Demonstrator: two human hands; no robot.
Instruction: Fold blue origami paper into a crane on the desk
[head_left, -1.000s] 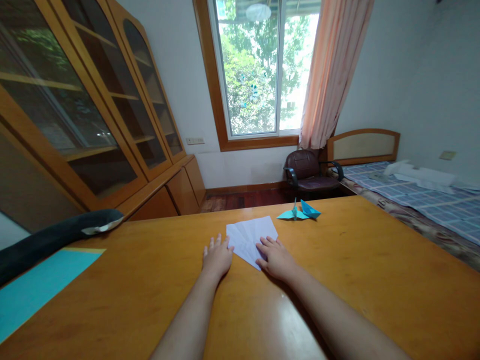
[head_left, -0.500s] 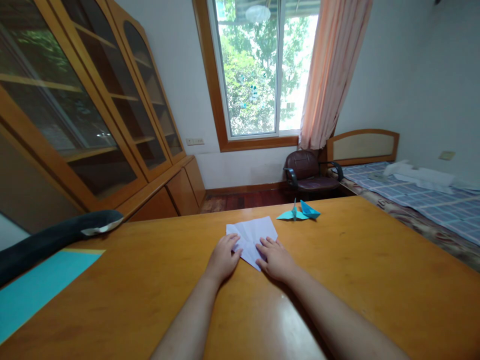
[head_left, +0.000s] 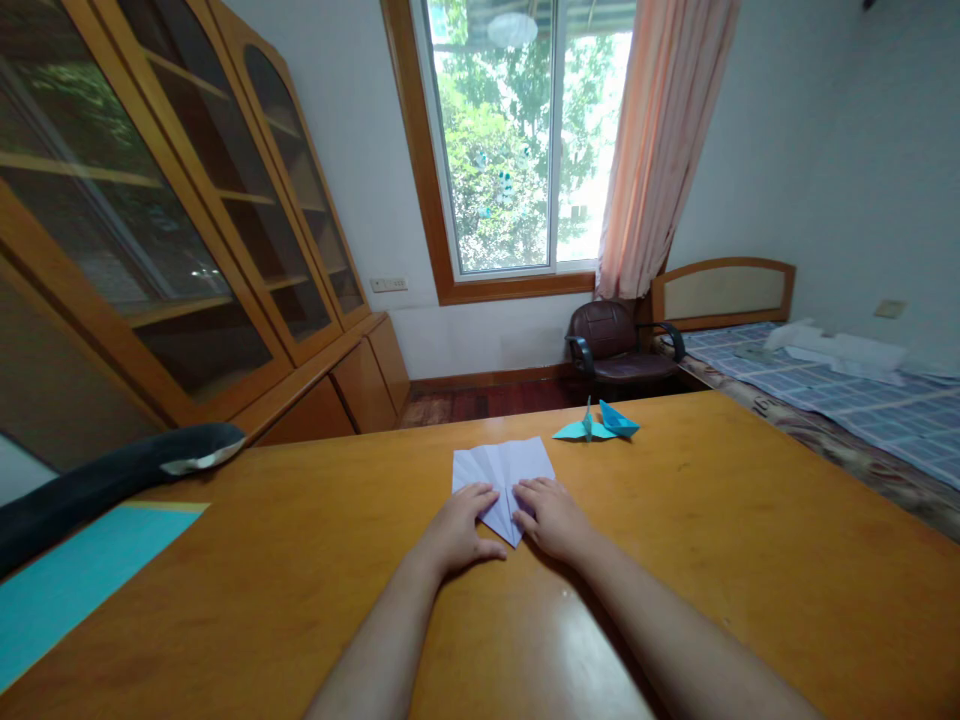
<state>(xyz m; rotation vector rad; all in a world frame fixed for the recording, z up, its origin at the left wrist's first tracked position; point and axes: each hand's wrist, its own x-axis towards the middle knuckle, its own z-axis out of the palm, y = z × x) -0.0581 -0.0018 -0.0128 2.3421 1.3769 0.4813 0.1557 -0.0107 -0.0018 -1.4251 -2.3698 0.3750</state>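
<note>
while both forearms stretch out over the glossy wooden table (head_left: 712,560), the left hand (head_left: 457,530) lies flat and spread, fingers pressed on the near left edge of the folded white paper (head_left: 504,478), thumb out on the wood beside the tip. the right hand (head_left: 551,518) is flat too, palm down, fingertips pinning the paper's right side; neither hand grips anything, both just press. the paper sits mid-table, its pointed end toward the person, fanned creases opening away. risk here, as i read it: the table looks slick, so uneven pressure could let the sheet skate and the crease land off-line. if the layers are not squared under the fingers, the fold could set crooked or wrinkle at the tip. further out, near the far edge, rests a blue origami crane (head_left: 596,427), well apart from the hands; a wide sweep of a forearm might knock it. a teal sheet (head_left: 82,570) lies far left, a dark cushion-like thing (head_left: 120,475) beyond it.
</note>
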